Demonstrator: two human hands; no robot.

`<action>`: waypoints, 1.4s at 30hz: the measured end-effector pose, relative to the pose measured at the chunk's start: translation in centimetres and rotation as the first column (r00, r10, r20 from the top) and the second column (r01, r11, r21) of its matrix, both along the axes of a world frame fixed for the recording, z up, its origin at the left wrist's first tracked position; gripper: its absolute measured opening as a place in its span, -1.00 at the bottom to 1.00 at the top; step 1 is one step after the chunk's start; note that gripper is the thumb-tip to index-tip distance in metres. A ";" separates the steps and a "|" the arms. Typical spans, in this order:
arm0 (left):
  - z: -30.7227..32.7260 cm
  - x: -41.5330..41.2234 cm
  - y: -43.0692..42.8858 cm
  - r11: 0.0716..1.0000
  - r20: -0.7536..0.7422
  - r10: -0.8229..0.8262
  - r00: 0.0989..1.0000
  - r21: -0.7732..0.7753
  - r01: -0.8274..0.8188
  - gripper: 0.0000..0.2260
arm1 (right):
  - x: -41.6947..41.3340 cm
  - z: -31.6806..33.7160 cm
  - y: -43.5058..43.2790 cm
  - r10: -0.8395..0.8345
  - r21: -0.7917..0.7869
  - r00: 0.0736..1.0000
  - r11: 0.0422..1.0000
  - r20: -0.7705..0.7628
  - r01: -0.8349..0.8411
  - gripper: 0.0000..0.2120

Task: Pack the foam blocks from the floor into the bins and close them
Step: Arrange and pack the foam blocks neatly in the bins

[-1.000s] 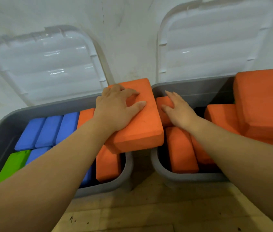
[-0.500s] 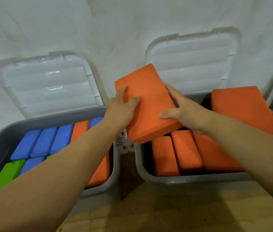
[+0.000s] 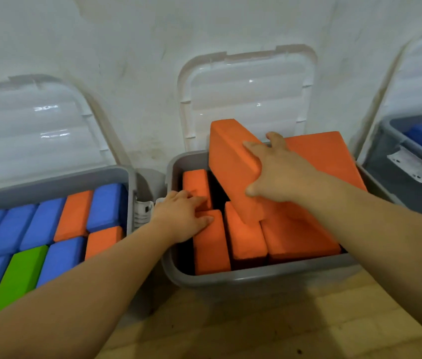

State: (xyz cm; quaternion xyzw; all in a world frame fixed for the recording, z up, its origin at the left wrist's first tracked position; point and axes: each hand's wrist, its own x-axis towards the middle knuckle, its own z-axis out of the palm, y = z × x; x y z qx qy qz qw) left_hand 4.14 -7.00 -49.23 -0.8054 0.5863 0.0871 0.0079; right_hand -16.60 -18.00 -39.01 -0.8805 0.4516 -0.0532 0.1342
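right hand (image 3: 280,174) grasps tilted orange block (image 3: 233,164), frame centre | left hand (image 3: 181,218) flat, released, on packed blocks (image 3: 211,244) | likely light, squashy; grip edges

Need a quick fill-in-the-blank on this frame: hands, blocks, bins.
1. The right hand grips a tilted foam block coloured ___, while the left hand rests on packed blocks in the middle bin.
2. The green block sits in the left bin among orange and ___ ones.
3. The lid of the middle bin stands ___.

Missing words: orange; blue; open.
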 end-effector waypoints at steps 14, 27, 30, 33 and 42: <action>-0.5 0.4 0.0 0.999 -0.015 -0.005 1.000 -0.036 0.005 -0.40 | 2.8 -3.0 0.9 0.118 -0.192 0.916 0.980 0.382 -0.046 -0.13; -0.3 0.0 0.5 0.986 -0.051 0.121 0.991 -0.109 -0.126 -0.26 | 5.8 -0.3 -2.5 0.068 -0.040 0.967 0.997 0.246 -0.060 -0.28; -0.4 0.4 0.4 0.959 -0.185 0.255 0.949 -0.080 -0.273 -0.16 | 6.9 -1.8 -3.8 0.027 0.039 0.970 0.999 0.241 -0.038 -0.27; -0.8 1.0 0.1 0.952 -0.296 0.268 0.917 -0.062 -0.299 -0.15 | 8.3 -4.8 -4.4 0.042 0.130 0.981 0.989 0.187 -0.068 -0.28; -1.1 1.2 -0.3 0.950 -0.326 0.256 0.910 -0.091 -0.300 -0.23 | 11.5 -11.7 -5.1 0.009 0.214 1.000 0.977 0.020 -0.013 -0.39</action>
